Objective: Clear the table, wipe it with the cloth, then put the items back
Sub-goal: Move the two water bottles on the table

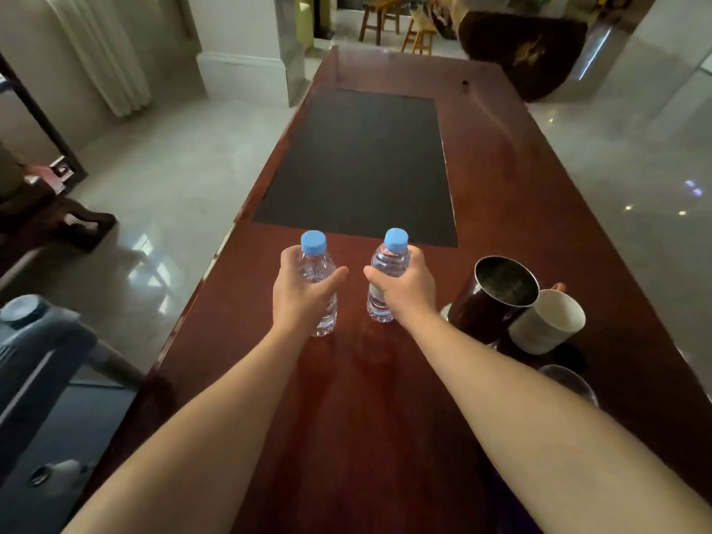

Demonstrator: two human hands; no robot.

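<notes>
The left hand [298, 292] is wrapped around the middle of a small clear plastic water bottle with a light blue screw cap [316, 281], fingers curled round its far side and the thumb stretched across the near side, pointing toward the right. The right hand [404, 289] mirrors it, closed around a second clear water bottle with a blue cap [387, 277], its thumb reaching left over the label. Both bottles stand upright, side by side but apart, their bases at or just above the long reddish-brown polished wooden table [366, 398]; whether they touch the surface cannot be told. Both bare forearms extend straight forward from the lower corners of the view, nearly parallel, wrists level and palms facing each other. Just beyond the caps lies a dark rectangular mat [358, 159] along the middle of the tabletop. To the right of the right wrist stands a tall dark shiny metal cup [493, 298], and touching its right side a white ceramic mug [547, 321], tilted toward the camera. Nearer, partly hidden behind the right forearm, is the rim of a clear glass [566, 381]. Off the table's left edge, on the pale tiled floor [173, 194], part of a grey-blue appliance [34, 364] shows.
</notes>
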